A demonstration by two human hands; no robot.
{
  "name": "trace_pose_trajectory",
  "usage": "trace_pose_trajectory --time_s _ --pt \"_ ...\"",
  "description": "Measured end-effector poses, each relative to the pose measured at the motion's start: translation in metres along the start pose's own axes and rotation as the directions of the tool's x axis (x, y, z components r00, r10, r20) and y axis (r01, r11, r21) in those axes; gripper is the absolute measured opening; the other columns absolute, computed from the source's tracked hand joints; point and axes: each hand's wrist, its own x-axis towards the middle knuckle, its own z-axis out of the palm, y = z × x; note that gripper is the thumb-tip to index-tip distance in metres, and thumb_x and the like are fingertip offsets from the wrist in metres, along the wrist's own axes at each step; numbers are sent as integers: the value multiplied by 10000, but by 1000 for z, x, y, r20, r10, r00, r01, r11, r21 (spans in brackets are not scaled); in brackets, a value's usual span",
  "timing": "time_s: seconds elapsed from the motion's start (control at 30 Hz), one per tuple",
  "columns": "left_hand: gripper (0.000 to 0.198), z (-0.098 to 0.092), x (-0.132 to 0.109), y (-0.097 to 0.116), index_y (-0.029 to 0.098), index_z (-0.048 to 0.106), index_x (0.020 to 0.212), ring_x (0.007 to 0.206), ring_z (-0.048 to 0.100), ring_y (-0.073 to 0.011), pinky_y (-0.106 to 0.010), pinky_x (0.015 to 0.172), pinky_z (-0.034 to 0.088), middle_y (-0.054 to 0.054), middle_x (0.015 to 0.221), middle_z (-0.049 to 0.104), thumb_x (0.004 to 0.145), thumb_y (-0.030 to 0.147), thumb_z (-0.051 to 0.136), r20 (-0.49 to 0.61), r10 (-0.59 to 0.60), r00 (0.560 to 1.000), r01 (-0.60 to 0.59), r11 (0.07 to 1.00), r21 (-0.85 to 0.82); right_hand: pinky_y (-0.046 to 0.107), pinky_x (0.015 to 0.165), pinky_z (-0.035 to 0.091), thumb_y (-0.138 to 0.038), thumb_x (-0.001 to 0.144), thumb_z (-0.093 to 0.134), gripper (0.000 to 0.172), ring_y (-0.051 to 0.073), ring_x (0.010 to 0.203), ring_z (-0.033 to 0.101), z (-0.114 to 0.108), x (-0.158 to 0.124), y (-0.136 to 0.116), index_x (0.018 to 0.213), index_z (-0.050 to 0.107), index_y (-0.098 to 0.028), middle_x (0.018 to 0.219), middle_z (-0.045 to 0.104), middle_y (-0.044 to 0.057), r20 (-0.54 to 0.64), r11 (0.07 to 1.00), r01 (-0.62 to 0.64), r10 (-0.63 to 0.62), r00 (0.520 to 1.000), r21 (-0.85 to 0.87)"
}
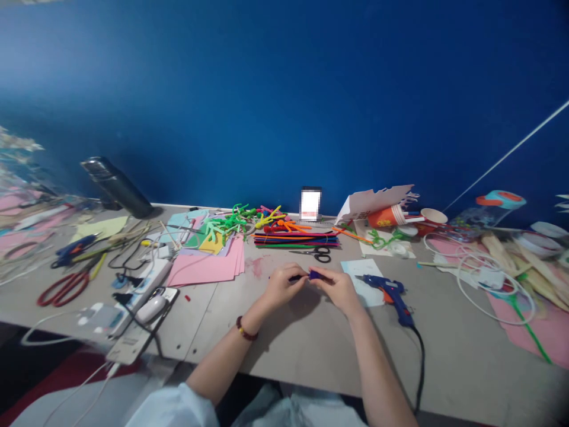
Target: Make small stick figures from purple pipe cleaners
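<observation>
Both my hands meet over the middle of the grey table point(311, 350). My left hand point(283, 286) and my right hand point(338, 287) are closed in pinches on the two ends of a small purple pipe cleaner point(313, 274), held just above the tabletop. A dark red bead bracelet point(245, 331) is on my left wrist. A blue glue gun point(391, 294) lies just right of my right hand, partly on a pale sheet of paper point(362, 276). Black scissors point(319, 254) lie just beyond my hands.
A stack of coloured pipe cleaners point(296, 238) and pink paper sheets point(208, 267) lie behind my hands. Red scissors point(64, 287), a white power strip point(149, 281) and cables sit at the left. Paper cups point(386, 216), white cord point(484, 284) and wooden sticks crowd the right.
</observation>
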Motion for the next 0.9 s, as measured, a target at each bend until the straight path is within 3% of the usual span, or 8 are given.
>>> trace_pose_trajectory --time_s 0.3,0.4,0.47,0.57,0.67,0.77,0.9 --pt "203 1 1 2 165 685 781 713 599 -156 -274 673 454 -65 754 667 837 307 551 24 -82 996 84 987 -136 344 782 551 -358 738 670 238 223 812 683 -1 -3 -5 920 746 -225 915 737 50 -19 991 55 -58 998 -124" --pt "205 2 2 1 163 691 761 719 600 -160 -283 687 455 -68 755 674 813 330 585 16 -116 993 117 974 -194 351 804 546 -356 733 677 255 221 829 680 -1 -2 -3 940 737 -220 934 732 56 -10 998 22 -22 1000 -61" --pt "216 2 3 1 157 691 726 688 596 -157 -281 670 457 -61 711 672 771 361 634 12 -215 976 208 927 -313 353 839 537 -346 716 697 374 222 916 665 0 -1 0 1072 687 -231 1057 701 67 12 998 10 -11 1000 61" --pt "267 2 5 1 147 692 714 610 590 -138 -262 622 461 -40 645 666 689 413 705 65 -476 877 420 694 -584 353 856 531 -332 704 712 618 206 1010 633 2 1 4 1288 516 -274 1279 577 90 39 975 14 -24 999 222" --pt "290 1 7 2 136 700 758 642 619 -139 -267 668 486 -48 706 694 622 382 767 168 -610 774 478 390 -787 352 856 528 -359 705 706 559 199 996 638 7 3 7 1226 544 -238 1189 623 106 12 966 -37 35 999 257" --pt "304 2 7 0 114 700 800 696 641 -163 -293 699 508 -84 808 708 606 330 790 225 -612 758 438 222 -871 345 759 558 -440 694 690 385 205 846 672 16 4 6 968 620 -179 896 688 79 -12 949 -141 151 989 281" --pt "268 5 7 -5 132 677 786 630 632 -161 -295 644 524 -51 692 672 621 315 782 283 -603 746 429 111 -896 301 615 557 -498 687 668 367 177 677 651 26 3 1 842 605 -171 726 649 35 -1 940 -189 198 980 284"
